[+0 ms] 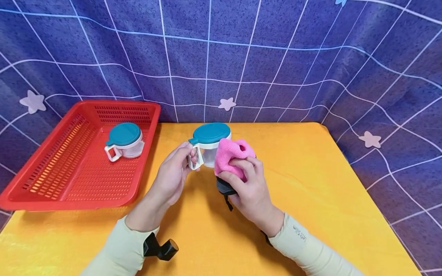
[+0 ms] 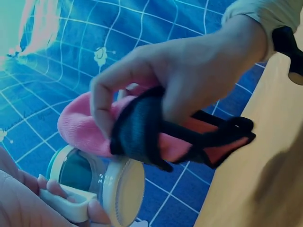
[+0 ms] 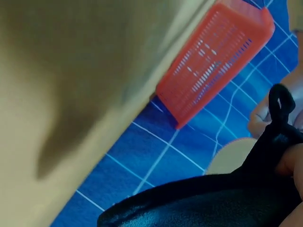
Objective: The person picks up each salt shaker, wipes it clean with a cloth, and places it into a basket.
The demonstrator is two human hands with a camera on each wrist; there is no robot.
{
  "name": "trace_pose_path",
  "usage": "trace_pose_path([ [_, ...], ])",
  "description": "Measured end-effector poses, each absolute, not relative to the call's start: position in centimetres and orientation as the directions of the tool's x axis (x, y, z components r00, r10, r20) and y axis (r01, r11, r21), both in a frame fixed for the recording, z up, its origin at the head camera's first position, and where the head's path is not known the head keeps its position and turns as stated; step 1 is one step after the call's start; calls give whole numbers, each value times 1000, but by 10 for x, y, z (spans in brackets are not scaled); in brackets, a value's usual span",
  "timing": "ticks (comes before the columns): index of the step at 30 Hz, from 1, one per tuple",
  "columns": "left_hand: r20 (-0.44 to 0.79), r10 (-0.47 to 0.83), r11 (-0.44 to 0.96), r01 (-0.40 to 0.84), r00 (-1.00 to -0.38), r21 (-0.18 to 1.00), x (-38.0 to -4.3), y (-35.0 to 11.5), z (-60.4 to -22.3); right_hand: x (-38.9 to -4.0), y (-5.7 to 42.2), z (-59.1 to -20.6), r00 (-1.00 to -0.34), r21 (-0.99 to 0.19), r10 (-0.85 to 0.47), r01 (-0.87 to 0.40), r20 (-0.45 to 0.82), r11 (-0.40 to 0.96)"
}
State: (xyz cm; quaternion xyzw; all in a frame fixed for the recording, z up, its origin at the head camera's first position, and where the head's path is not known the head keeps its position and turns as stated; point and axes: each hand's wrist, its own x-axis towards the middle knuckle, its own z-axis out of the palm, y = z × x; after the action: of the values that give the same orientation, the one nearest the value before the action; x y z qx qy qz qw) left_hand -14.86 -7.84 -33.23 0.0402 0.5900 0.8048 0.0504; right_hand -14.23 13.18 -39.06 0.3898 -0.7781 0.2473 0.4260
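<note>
A clear seasoning jar (image 1: 211, 133) with a teal lid and white handle is held up in front of me. My left hand (image 1: 170, 174) grips it by the handle, fingers curled through the loop. In my right hand (image 1: 251, 193) is a pink fuzzy cloth (image 1: 228, 153) with black trim, bunched between thumb and fingers against the jar's right side. The left wrist view shows the cloth (image 2: 80, 125) lying along the jar's wall, beside its pale round base (image 2: 129, 191). A black loop (image 3: 282, 101) on the cloth sticks out in the right wrist view.
A red perforated basket (image 1: 91, 180) stands on the left of the yellow-covered table (image 1: 317, 199). Inside it sits another jar (image 1: 124, 135) with a teal lid and white handle. A blue gridded curtain (image 1: 228, 57) hangs behind the table and along its right side.
</note>
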Motion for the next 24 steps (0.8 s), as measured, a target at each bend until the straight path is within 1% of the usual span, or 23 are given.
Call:
trace_pose_path([
  [7,51,178,-206,14,-983,978,-148,-74,-333,-152,127,-370,-268,-28,-333,-814,904,580],
  [12,53,187,-178,19,-981,984,-148,-73,-333,-154,124,-361,-230,10,-337,-813,913,582],
  [15,48,192,-203,9,-980,979,-148,-74,-332,-154,123,-364,-188,61,-357,-811,915,582],
  [20,28,181,-238,-16,-983,971,-149,-76,-331,-151,122,-381,-105,166,-418,-810,902,563],
  [24,23,175,-236,-20,-984,972,-149,-78,-331,-149,121,-391,-82,214,-467,-810,880,546],
])
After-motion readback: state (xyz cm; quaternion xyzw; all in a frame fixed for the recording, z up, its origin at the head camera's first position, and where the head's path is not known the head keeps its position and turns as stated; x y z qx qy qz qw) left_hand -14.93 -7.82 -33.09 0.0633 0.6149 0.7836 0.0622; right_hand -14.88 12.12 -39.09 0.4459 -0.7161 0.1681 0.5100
